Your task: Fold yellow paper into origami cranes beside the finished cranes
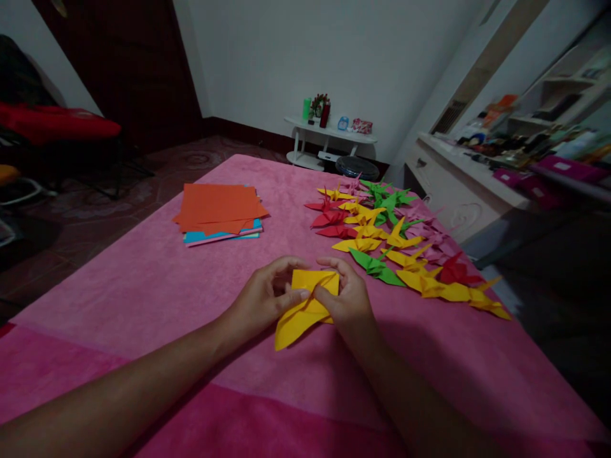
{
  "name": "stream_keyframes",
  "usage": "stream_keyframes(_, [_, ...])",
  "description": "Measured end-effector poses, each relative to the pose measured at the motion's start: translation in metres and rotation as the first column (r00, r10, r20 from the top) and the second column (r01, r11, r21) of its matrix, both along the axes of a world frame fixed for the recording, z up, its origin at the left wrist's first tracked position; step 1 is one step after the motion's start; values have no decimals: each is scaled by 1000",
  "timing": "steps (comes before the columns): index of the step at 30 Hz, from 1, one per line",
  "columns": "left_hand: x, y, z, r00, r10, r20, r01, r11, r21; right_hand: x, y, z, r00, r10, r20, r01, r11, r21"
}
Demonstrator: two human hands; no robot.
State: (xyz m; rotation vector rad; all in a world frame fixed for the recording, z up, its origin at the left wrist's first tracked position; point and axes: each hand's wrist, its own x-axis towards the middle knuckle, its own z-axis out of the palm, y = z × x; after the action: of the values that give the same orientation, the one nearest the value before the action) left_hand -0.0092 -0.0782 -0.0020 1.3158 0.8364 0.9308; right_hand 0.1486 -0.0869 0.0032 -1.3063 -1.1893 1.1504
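A partly folded sheet of yellow origami paper [305,312] is held between both hands just above the pink cloth. It has a squarish upper part and a pointed flap hanging toward the lower left. My left hand [270,289] grips its left side, with the thumb lying across the front. On the right side my right hand [351,296] pinches it, thumb pressed near the middle and fingers curled behind. The fingertips behind the paper are partly hidden. To the right of my right hand, folded paper cranes [377,266] in yellow, green, red and pink lie in rows.
A stack of coloured paper [219,207], orange on top with blue and pink below, lies on the left of the pink-covered table [157,280]. Beyond it, a small white shelf [334,130] stands by the wall. A cluttered dresser [468,184] is at the right.
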Motion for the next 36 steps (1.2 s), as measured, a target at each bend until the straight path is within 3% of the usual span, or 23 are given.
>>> stream_keyframes(4, [3, 1, 4, 1000, 19, 11, -17, 992, -129, -2, -2, -2, 1000, 9, 1, -9, 1000, 1])
stream_keyframes(12, [1, 6, 5, 995, 102, 7, -96, 955, -281, -3, -4, 2, 987, -6, -163, -1, 999, -44])
stream_keyframes(17, [1, 4, 7, 991, 136, -3, -131, 946, -296, -1, -6, 5, 998, 47, -51, -46, 999, 20])
stream_keyframes(21, [0, 5, 8, 990, 139, -28, -141, 941, -308, 8, -1, 5, 985, 76, 152, -94, 989, 114])
stream_keyframes(25, [-2, 5, 6, 991, 125, -39, -130, 945, -301, 19, 6, 2, 949, 76, 305, -112, 988, 102])
stream_keyframes(31, [-3, 5, 4, 993, 95, -66, -110, 955, -275, 26, 11, 7, 948, 109, 299, -119, 993, 15])
stream_keyframes(36, [-3, 4, 4, 991, 106, -84, -124, 956, -265, 25, 9, 13, 953, 101, 286, -112, 993, 23])
